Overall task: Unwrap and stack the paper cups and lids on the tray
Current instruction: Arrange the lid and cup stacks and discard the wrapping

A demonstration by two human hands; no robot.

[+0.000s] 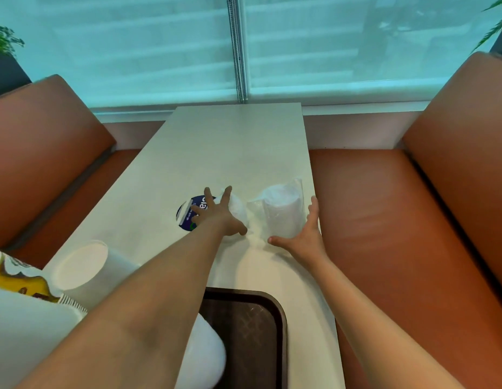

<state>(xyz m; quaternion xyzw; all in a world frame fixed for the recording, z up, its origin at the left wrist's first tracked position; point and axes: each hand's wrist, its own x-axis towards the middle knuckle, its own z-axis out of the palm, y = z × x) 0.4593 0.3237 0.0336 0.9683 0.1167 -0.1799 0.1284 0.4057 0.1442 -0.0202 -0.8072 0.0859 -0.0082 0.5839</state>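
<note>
A stack of white lids in clear plastic wrap (280, 211) lies on the white table (233, 144), near its right edge. My right hand (306, 234) is spread open just right of and below that pack, fingers straight. My left hand (218, 214) reaches out with fingers fanned over a second clear-wrapped white bundle (238, 209), which it partly hides. A dark brown tray (261, 332) sits at the near edge under my left forearm, with something white (207, 357) on its left part. A white paper cup (84, 268) lies on its side at the left.
A round blue sticker (188, 211) marks the table under my left hand. A yellow-printed package (22, 282) sits at the near left. Orange bench seats (384, 220) flank the table on both sides. A window with blinds (160, 51) closes off the far end.
</note>
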